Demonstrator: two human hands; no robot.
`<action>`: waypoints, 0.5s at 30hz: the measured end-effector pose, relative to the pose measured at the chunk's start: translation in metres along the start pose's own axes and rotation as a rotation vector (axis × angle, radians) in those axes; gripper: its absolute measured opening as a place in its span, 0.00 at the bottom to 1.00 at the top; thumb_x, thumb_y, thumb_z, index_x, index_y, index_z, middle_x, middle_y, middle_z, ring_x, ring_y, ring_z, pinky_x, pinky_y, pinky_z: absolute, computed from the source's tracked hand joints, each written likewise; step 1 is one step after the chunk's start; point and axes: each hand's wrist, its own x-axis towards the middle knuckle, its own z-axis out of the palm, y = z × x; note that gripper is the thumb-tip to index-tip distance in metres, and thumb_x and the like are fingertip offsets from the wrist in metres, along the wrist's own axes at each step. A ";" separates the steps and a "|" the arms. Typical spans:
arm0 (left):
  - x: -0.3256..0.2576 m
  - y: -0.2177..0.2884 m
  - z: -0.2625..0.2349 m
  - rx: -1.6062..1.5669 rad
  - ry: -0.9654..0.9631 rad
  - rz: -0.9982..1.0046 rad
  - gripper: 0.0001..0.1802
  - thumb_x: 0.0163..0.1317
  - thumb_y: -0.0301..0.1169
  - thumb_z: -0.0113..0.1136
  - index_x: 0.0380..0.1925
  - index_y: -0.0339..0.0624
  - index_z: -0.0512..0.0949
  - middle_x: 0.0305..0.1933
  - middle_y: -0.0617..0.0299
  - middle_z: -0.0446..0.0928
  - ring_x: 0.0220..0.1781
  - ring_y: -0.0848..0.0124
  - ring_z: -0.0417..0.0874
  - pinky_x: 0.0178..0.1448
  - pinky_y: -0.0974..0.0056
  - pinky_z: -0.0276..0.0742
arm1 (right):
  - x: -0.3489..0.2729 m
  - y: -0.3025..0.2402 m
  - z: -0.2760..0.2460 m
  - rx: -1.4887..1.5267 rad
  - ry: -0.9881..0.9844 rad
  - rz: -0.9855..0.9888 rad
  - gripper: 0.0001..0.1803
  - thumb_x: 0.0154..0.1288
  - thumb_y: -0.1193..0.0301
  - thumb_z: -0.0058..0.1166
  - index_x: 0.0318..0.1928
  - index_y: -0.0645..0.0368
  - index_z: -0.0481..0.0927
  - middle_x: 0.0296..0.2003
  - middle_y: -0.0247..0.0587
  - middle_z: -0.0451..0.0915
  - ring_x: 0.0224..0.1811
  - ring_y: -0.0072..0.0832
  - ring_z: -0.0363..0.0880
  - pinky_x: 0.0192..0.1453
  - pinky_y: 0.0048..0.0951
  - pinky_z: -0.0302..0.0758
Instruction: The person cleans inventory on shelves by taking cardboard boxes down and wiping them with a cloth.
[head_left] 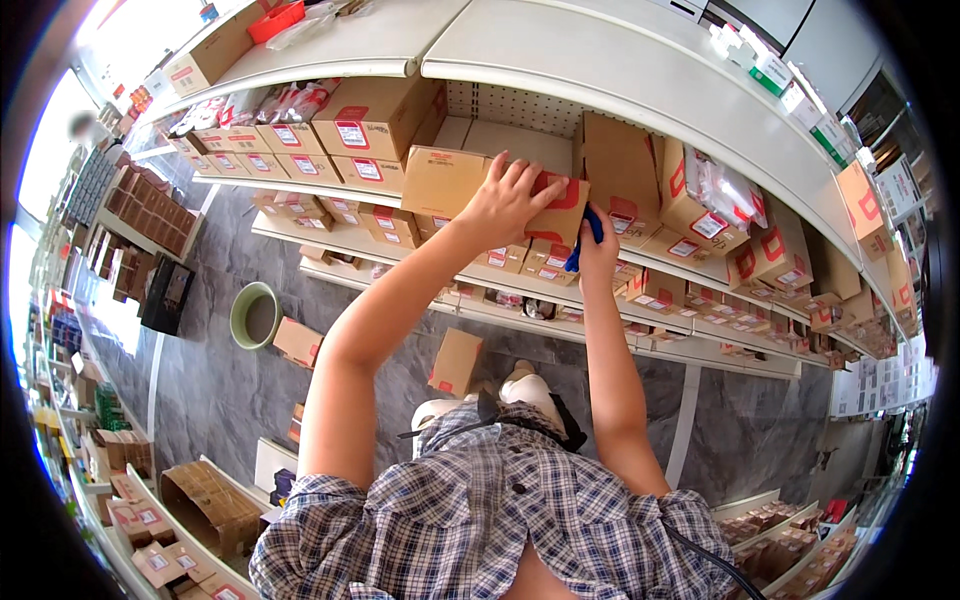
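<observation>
My left hand [505, 200] lies spread flat over the front face of a brown cardboard box [470, 185] with a red mark, fingers splayed and pressing rather than gripping, and the box sits on the upper middle shelf [500, 135], its front edge pulled out past the boxes behind it. My right hand [597, 250] is raised just beside the box's right lower corner, fingers curled closed around a small blue tool [590, 232]; I cannot tell what kind of tool it is. I judge the risk to be plain: the box is held only by a flat palm, so if it comes further off the shelf it could tip forward and drop onto me or the floor, and with my right hand busy with the tool I have little to catch it. It could also drag the taller box [620, 170] standing to its right, or nudge the small labelled cartons [520, 258] on the shelf below. The shelving is pale metal with a pegboard back, packed in rows with brown cartons carrying red-and-white labels. Below me lies a grey stone-patterned floor [220, 390] with a loose carton [455, 362], another small box [298, 340], a green round bin [256, 315] and an open cardboard box [205, 505] at lower left. More stocked racks run down the left side toward bright daylight.
</observation>
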 end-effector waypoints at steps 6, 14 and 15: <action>-0.028 -0.011 0.010 -0.060 0.200 0.120 0.38 0.41 0.36 0.66 0.59 0.59 0.67 0.54 0.50 0.67 0.58 0.54 0.68 0.67 0.41 0.58 | -0.004 -0.010 -0.002 -0.046 0.054 0.089 0.16 0.68 0.78 0.46 0.56 0.62 0.72 0.50 0.41 0.76 0.50 0.27 0.75 0.55 0.27 0.71; -0.089 -0.026 0.048 0.076 0.234 0.113 0.29 0.57 0.39 0.50 0.62 0.71 0.63 0.63 0.57 0.66 0.64 0.58 0.68 0.69 0.41 0.57 | -0.007 -0.004 0.013 -0.242 -0.010 -0.082 0.19 0.66 0.72 0.51 0.57 0.54 0.72 0.49 0.45 0.78 0.50 0.34 0.77 0.55 0.31 0.71; -0.097 -0.022 0.051 0.085 0.201 0.101 0.33 0.57 0.38 0.51 0.64 0.73 0.58 0.64 0.56 0.65 0.64 0.57 0.67 0.69 0.41 0.57 | -0.009 -0.005 0.017 -0.262 -0.017 -0.138 0.20 0.65 0.72 0.51 0.58 0.54 0.71 0.50 0.49 0.77 0.52 0.40 0.77 0.56 0.33 0.70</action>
